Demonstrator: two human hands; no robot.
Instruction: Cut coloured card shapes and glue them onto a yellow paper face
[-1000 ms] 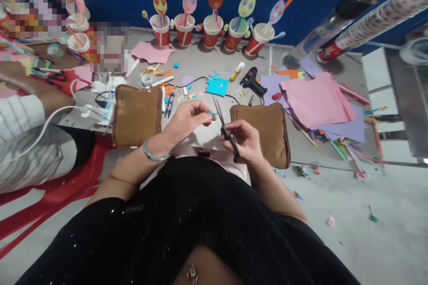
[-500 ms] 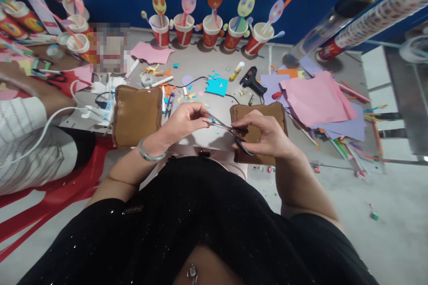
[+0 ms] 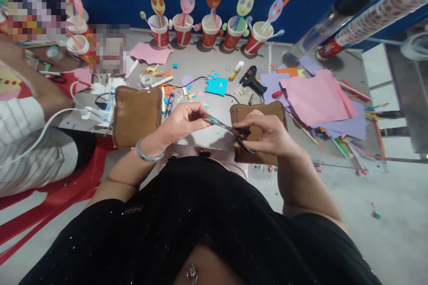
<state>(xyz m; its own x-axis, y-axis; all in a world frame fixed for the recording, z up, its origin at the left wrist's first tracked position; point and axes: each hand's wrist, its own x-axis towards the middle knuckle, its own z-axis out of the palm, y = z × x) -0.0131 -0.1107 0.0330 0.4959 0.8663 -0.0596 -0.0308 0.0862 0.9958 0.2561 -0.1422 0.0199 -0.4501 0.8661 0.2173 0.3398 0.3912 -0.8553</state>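
My right hand (image 3: 264, 133) grips a pair of scissors (image 3: 224, 126) by the dark handles, over the brown cushion at the table's front edge. The blades point left and lie close together. At their tips my left hand (image 3: 187, 122) is closed in a pinch of thumb and forefinger. A small piece of blue paper (image 3: 213, 120) shows at those fingertips, mostly hidden by the fingers and blades. Beyond the hands lies a larger blue sheet (image 3: 216, 86) with a cut, jagged edge. Thread snips (image 3: 170, 104) rest by my left hand.
Several red cups (image 3: 211, 31) with paper rabbit figures line the back wall. A glue gun (image 3: 254, 81) and a glue stick (image 3: 236, 70) lie mid-table. Pink paper (image 3: 317, 98) is at right. Brown cushions (image 3: 137, 116) sit along the front. A person's arm (image 3: 43, 80) is at left.
The scissor blades have drawn closer together at my left fingertips. Both my hands stay nearly in place. The neighbouring person's arm at left has shifted slightly.
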